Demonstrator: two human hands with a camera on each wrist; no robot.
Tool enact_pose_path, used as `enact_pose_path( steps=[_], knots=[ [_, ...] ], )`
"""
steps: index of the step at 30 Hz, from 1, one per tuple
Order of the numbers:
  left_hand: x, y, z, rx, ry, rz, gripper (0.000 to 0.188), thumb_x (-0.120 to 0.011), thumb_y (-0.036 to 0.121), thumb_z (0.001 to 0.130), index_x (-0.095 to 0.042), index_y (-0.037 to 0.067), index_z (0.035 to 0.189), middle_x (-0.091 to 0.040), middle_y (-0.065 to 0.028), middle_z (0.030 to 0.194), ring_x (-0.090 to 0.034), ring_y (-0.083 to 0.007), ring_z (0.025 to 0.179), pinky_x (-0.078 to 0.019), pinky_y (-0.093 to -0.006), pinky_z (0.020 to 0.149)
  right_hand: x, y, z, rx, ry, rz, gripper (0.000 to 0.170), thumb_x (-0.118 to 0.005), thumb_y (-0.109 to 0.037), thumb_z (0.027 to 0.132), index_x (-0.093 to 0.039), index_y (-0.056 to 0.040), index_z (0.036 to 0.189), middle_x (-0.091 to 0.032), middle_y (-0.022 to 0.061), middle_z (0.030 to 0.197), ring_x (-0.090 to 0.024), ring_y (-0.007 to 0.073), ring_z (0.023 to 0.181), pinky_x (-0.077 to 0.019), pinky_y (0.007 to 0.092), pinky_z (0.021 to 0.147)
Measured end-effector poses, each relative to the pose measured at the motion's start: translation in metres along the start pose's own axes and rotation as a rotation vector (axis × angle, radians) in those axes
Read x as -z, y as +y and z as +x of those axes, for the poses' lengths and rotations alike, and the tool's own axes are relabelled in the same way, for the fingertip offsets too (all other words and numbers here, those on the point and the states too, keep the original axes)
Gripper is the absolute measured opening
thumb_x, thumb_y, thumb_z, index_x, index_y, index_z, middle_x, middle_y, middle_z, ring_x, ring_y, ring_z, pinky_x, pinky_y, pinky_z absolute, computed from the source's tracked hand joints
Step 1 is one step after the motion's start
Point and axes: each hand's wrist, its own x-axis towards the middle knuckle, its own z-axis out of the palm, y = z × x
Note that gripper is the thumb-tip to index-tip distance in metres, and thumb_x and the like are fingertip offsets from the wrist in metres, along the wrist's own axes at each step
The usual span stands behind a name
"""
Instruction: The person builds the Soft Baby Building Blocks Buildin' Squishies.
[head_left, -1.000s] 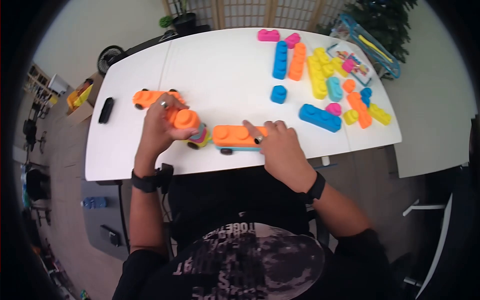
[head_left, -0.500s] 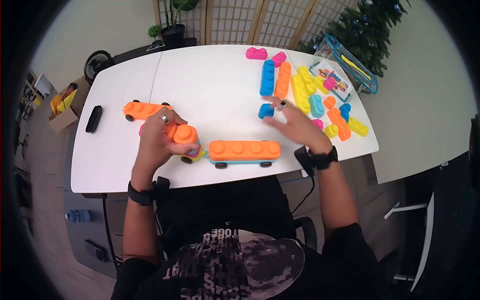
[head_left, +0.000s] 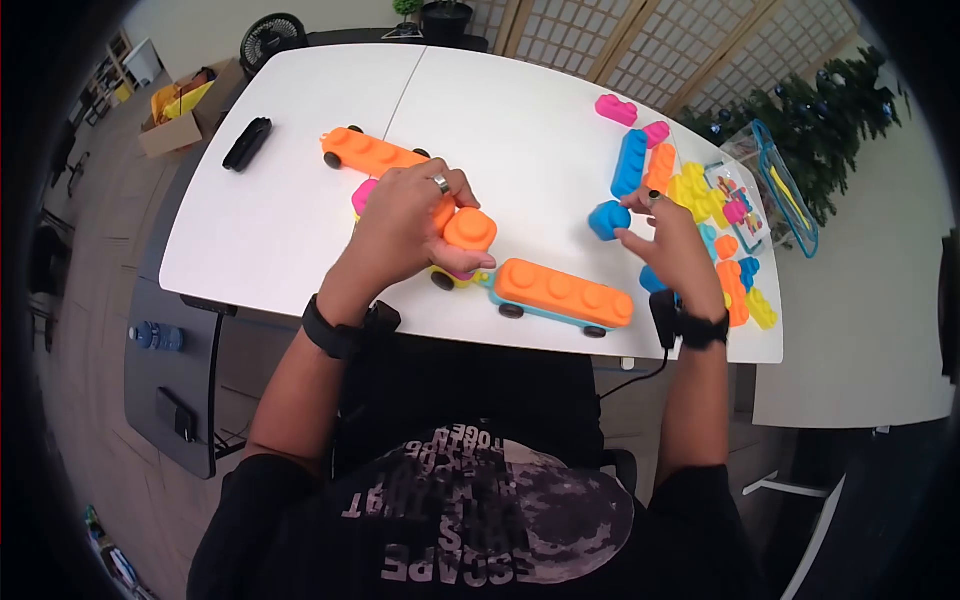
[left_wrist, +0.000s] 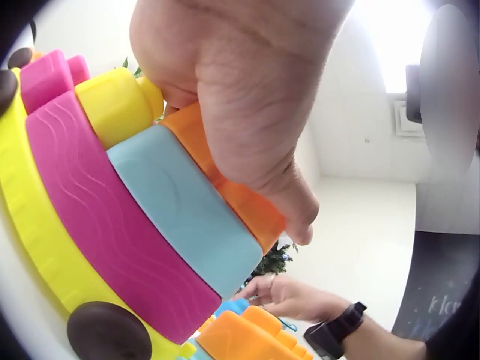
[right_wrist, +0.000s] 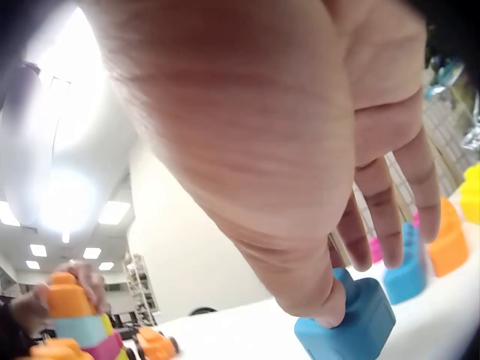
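My left hand point(head_left: 405, 220) grips the orange block point(head_left: 470, 230) on top of a stacked toy vehicle. Below that block, the left wrist view shows a light blue block point(left_wrist: 184, 202), a wavy magenta block point(left_wrist: 120, 217) and a yellow wheeled base point(left_wrist: 45, 255); a small yellow block point(left_wrist: 116, 105) sits beside them. Coupled at its right is a wheeled wagon topped by a long orange block point(head_left: 565, 293). My right hand point(head_left: 675, 245) pinches a small blue block point(head_left: 606, 222) between thumb and fingers; its far side is hidden behind the thumb in the right wrist view.
Another orange wheeled wagon point(head_left: 375, 152) stands behind my left hand. Loose blocks lie at the right, among them a long blue block point(head_left: 629, 163) and yellow blocks point(head_left: 695, 190), near a clear bag with blue trim point(head_left: 790, 190). A black case point(head_left: 247, 145) lies far left.
My right hand has left the orange-topped wagon, reached out to the small blue block and taken hold of it. My left hand stays on the stacked vehicle. The head view has turned.
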Motion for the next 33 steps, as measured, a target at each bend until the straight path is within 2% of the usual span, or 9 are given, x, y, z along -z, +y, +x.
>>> enact_pose_path(
  steps=[4,8,12,18,24,25,29,32,33],
  knots=[
    [-0.002,-0.003,-0.001,-0.052,0.032,0.027,0.072,-0.101,0.063,0.056,-0.072,0.007,0.091,-0.07,-0.0063,0.09,-0.07,-0.0291,0.082,-0.054,-0.0403,0.073,0.002,-0.094,-0.015,0.15,-0.187,0.135,0.03,-0.079,-0.01,0.092,-0.071,-0.001,0.119,-0.078,0.0188,0.109,-0.076,0.0364,0.106,-0.0588,0.0414,0.093],
    [-0.003,-0.001,0.001,-0.038,0.044,0.0,0.071,-0.101,0.062,0.056,-0.072,0.006,0.09,-0.07,-0.0074,0.09,-0.07,-0.0301,0.081,-0.0547,-0.0408,0.074,-0.023,-0.109,-0.022,0.156,-0.274,0.009,0.027,-0.072,-0.009,0.095,-0.072,-0.003,0.121,-0.075,0.0173,0.114,-0.074,0.0397,0.101,-0.0593,0.0433,0.091],
    [-0.004,0.0,-0.001,-0.058,0.073,0.012,0.07,-0.101,0.06,0.056,-0.072,0.006,0.089,-0.07,-0.0086,0.09,-0.07,-0.0313,0.083,-0.0544,-0.0415,0.074,-0.047,-0.111,-0.035,0.098,-0.156,0.117,0.034,-0.069,-0.01,0.097,-0.069,-0.0065,0.131,-0.071,0.0157,0.124,-0.073,0.0386,0.104,-0.0594,0.0441,0.092],
    [-0.006,-0.006,-0.001,-0.132,0.11,-0.008,0.069,-0.105,0.05,0.055,-0.068,0.006,0.093,-0.067,-0.0087,0.087,-0.069,-0.0296,0.084,-0.0553,-0.0399,0.077,-0.104,-0.093,-0.062,0.064,0.084,0.117,0.045,-0.059,-0.009,0.103,-0.057,0.0,0.147,-0.066,0.0217,0.141,-0.065,0.0415,0.128,-0.0445,0.0552,0.117],
    [-0.01,-0.009,-0.002,-0.068,0.089,-0.054,0.07,-0.104,0.046,0.054,-0.066,0.004,0.094,-0.069,-0.0102,0.091,-0.072,-0.0314,0.09,-0.0587,-0.04,0.083,-0.075,-0.086,-0.069,0.111,0.15,0.025,0.05,-0.071,-0.032,0.106,-0.063,-0.0031,0.146,-0.063,0.0176,0.149,-0.057,0.0351,0.144,-0.036,0.0554,0.127],
    [-0.01,-0.009,-0.003,-0.046,0.084,-0.063,0.07,-0.104,0.046,0.054,-0.066,0.004,0.094,-0.069,-0.0103,0.091,-0.072,-0.0317,0.091,-0.059,-0.0403,0.084,-0.06,-0.078,-0.067,0.08,0.157,-0.023,0.051,-0.075,-0.04,0.103,-0.07,-0.0016,0.137,-0.067,0.0172,0.144,-0.062,0.0346,0.138,-0.0425,0.0518,0.122],
    [-0.01,-0.013,-0.004,-0.038,0.067,-0.036,0.074,-0.103,0.053,0.054,-0.065,0.003,0.094,-0.069,-0.0097,0.093,-0.072,-0.0316,0.094,-0.0596,-0.0417,0.087,-0.011,-0.028,-0.069,-0.282,0.269,-0.095,0.047,-0.075,-0.039,0.103,-0.073,-0.0016,0.131,-0.075,0.0201,0.126,-0.073,0.0368,0.114,-0.0582,0.0443,0.095],
    [-0.009,-0.008,-0.004,0.014,0.047,-0.056,0.078,-0.102,0.06,0.055,-0.065,0.004,0.095,-0.068,-0.0096,0.093,-0.072,-0.0306,0.093,-0.06,-0.0428,0.086,0.008,0.016,-0.087,-0.544,0.026,-0.437,0.048,-0.076,-0.041,0.101,-0.074,0.0015,0.123,-0.076,0.0193,0.126,-0.073,0.0391,0.11,-0.0587,0.0484,0.092],
    [-0.009,-0.006,-0.004,0.028,0.044,-0.065,0.078,-0.101,0.06,0.055,-0.065,0.004,0.095,-0.068,-0.0095,0.092,-0.072,-0.0303,0.093,-0.0601,-0.0429,0.086,0.012,0.025,-0.088,-0.586,0.02,-0.388,0.049,-0.077,-0.041,0.1,-0.073,0.0009,0.124,-0.076,0.019,0.125,-0.073,0.0389,0.11,-0.0587,0.0483,0.092]
  ],
)
